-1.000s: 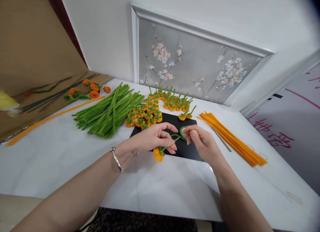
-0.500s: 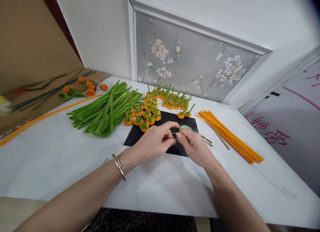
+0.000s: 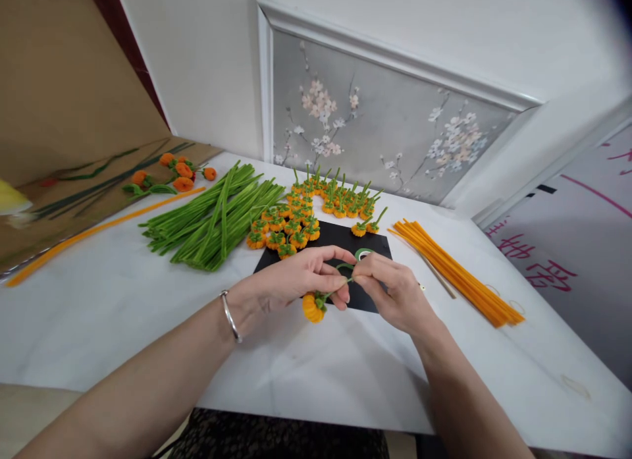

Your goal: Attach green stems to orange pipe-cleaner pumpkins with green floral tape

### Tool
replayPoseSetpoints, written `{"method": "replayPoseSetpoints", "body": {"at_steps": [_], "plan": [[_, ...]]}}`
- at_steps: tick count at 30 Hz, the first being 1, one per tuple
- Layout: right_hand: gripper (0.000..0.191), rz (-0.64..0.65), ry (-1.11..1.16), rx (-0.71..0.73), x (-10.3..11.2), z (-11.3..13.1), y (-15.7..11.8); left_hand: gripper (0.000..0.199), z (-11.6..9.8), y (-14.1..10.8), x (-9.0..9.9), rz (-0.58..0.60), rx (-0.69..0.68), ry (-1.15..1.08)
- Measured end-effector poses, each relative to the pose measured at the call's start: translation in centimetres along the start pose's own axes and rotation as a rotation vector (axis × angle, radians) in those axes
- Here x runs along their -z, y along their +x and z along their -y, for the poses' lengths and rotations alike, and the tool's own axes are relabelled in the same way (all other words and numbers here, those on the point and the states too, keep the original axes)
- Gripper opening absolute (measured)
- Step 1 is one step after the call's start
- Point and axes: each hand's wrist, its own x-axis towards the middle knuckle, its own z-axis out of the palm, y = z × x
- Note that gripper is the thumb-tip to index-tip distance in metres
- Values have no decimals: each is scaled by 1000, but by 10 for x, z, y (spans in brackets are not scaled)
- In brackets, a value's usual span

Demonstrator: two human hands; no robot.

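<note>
A small orange pumpkin-like piece [image 3: 313, 308] with a green stem hangs below my left hand [image 3: 309, 274], whose thumb and fingers pinch the stem. My right hand [image 3: 388, 284] is closed on the stem's free end and a strip of green tape. The green tape roll [image 3: 364, 255] shows just behind my right fingers, partly hidden by them. Both hands are above a black mat [image 3: 336, 232]. Many similar orange pieces [image 3: 299, 218] with green stems stand behind my hands, some on the mat's back left part.
Green fuzzy stems [image 3: 217, 215] lie in a pile at the left. Orange stems [image 3: 459, 274] are bundled at the right beside a thin stick. Orange flowers [image 3: 182, 176] rest at the far left on the white table [image 3: 123, 327]. A wall stands behind.
The orange piece under my left hand has come into view as that hand turned. My right hand now covers most of the metal tool beside the tape roll. The view has shifted slightly.
</note>
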Motion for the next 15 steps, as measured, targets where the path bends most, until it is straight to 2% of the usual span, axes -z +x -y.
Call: {"method": "replayPoseSetpoints", "body": {"at_steps": [6,11,15], "plan": [[19,38,-103,-13,-4,1,-1,32,6,7,-6,-193,-134,285],[18,73,-123,3,-5,-1,-1,19,15,11,-5,-227,-161,322],[18,117,-142,36,-2,1,-1,30,12,9,-3,-191,-105,337]]}}
